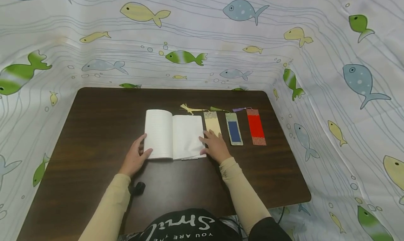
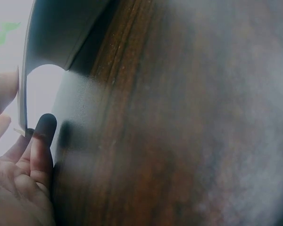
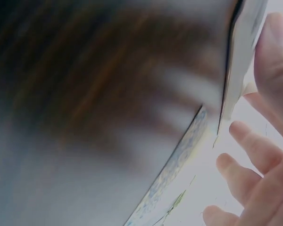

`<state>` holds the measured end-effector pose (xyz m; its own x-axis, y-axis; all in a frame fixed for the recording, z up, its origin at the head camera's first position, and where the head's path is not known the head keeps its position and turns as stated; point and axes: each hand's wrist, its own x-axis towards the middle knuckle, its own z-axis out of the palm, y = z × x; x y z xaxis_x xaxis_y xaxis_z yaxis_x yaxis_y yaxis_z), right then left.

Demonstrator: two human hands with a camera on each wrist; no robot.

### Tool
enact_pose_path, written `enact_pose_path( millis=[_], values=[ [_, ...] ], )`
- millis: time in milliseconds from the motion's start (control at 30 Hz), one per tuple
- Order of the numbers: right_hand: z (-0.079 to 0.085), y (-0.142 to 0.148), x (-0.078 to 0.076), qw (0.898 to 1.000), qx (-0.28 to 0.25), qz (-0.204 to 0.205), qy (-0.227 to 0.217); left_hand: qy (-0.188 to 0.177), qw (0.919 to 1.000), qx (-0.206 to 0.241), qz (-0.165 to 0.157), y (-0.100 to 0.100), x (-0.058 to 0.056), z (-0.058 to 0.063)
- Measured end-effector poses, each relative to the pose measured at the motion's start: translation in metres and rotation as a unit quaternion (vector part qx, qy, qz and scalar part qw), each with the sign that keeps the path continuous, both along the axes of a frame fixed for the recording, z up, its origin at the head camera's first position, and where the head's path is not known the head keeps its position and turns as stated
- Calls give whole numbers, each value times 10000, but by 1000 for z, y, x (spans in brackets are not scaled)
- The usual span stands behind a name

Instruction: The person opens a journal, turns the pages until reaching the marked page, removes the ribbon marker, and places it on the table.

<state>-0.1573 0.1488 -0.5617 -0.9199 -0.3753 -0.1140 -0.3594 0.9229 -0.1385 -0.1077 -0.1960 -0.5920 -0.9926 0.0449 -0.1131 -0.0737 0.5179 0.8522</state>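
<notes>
An open notebook (image 1: pixel 159 136) with blank-looking pages lies on the dark table. My left hand (image 1: pixel 133 159) grips its left edge, thumb over the page; the left wrist view shows fingers at the cover's outer side. My right hand (image 1: pixel 216 146) rests at the right edge with thumb and forefinger touching the right page (image 1: pixel 188 136). Its other fingers spread over the lower end of a beige bookmark (image 1: pixel 211 119). A thin strip (image 1: pixel 189 159) peeks out below the right page, and a pale yellow tassel (image 1: pixel 185 108) lies above it.
Right of the beige bookmark lie a blue bookmark (image 1: pixel 234 130) with a green tassel and a red bookmark (image 1: pixel 256 126) with a purple tassel. A small black object (image 1: pixel 139 188) is by my left wrist. Fish-printed cloth (image 1: pixel 202 38) surrounds the table (image 1: pixel 104 104).
</notes>
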Motion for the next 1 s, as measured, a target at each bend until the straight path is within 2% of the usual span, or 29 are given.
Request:
enact_pose_path(
  millis=[133, 233, 433, 633, 800, 1000],
  values=[
    [-3, -4, -1, 9990, -55, 58, 450, -34, 10000, 16, 22, 0, 0, -1],
    [-3, -6, -2, 9979, -167, 2, 628, 76, 10000, 54, 10, 0, 1, -2],
    [-2, -9, -1, 9946, -607, -37, 840, 628, 9980, -39, -71, 0, 1, -6],
    [1, -11, 0, 9861, -1476, -57, 763, 1085, 9937, -184, -198, 1, 1, -6],
    [3, -14, 1, 9735, -2189, -317, 574, 1060, 9936, -288, -258, 0, 0, -6],
    [7, -22, 6, 9429, -3279, -584, -81, 1135, 9924, -421, -236, 1, 0, -8]
  ],
)
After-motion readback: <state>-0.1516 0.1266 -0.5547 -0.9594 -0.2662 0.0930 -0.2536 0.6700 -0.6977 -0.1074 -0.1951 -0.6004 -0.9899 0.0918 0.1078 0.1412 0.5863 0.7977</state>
